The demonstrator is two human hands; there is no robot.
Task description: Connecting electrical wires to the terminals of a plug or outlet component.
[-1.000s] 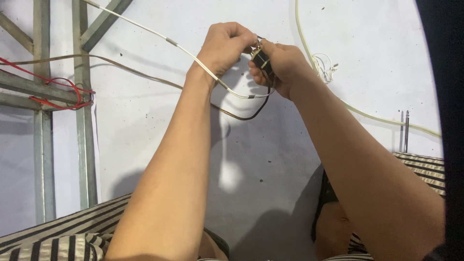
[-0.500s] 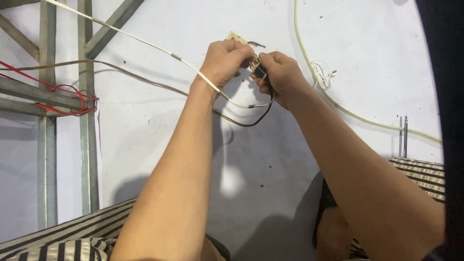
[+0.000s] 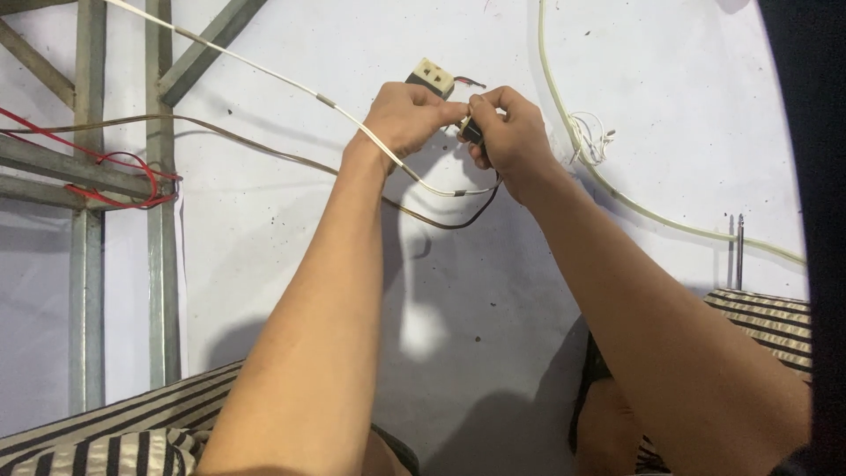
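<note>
Both hands are held out over a white floor (image 3: 291,264), close together and nearly touching. The left hand (image 3: 407,115) is closed around a cream socket block (image 3: 432,77), which sticks out above the knuckles with a short red-tipped wire end poking from its side. A white cable (image 3: 264,72) is run from the top left corner down across that wrist and loops under the hands. The right hand (image 3: 509,132) is pinched shut on a small black part (image 3: 470,133) at the end of a thin brown wire (image 3: 264,152), right beside the left fingertips; what exactly that part is can't be made out.

Off to the left, a grey metal frame (image 3: 86,264) is seen with a red wire (image 3: 132,176) wrapped around one bar. A pale yellowish cable (image 3: 617,196) is laid across the floor on the right, with a little tangle of white wire (image 3: 592,137) next to it. Striped fabric (image 3: 115,436) is visible at the bottom corners.
</note>
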